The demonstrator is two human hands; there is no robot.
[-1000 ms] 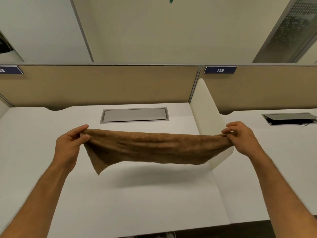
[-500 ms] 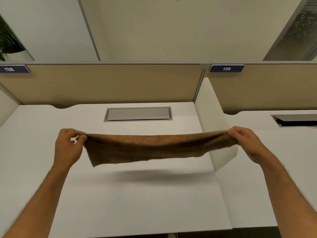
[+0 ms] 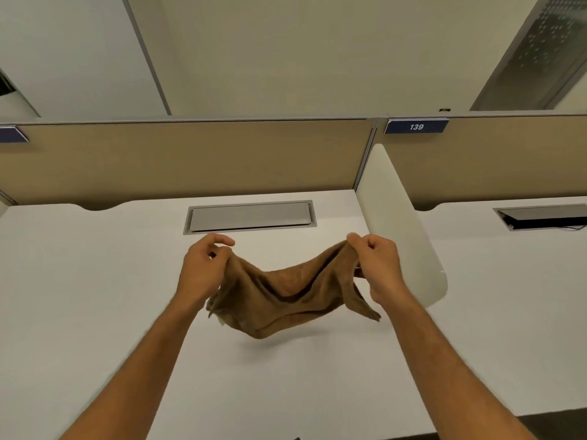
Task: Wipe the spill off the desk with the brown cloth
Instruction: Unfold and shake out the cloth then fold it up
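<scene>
White desk surface, near and centre. Grey metal cable hatch, closed, recessed at far centre. Tan fabric partition panel along the far edge, grey metal trim on top. Cream rounded side divider, upright, at right. Neighbouring white desk beyond, with cable hatch propped open. Blue number plate reading 139 on the right panel; second blue plate cut off at far left. Pale wall behind. Grey perforated panel at upper right. Even, warm lighting.

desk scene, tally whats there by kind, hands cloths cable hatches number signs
hands: 2, left hand and right hand, each pinching the cloth
brown cloth: 1
cable hatches: 2
number signs: 2
total: 7
</scene>
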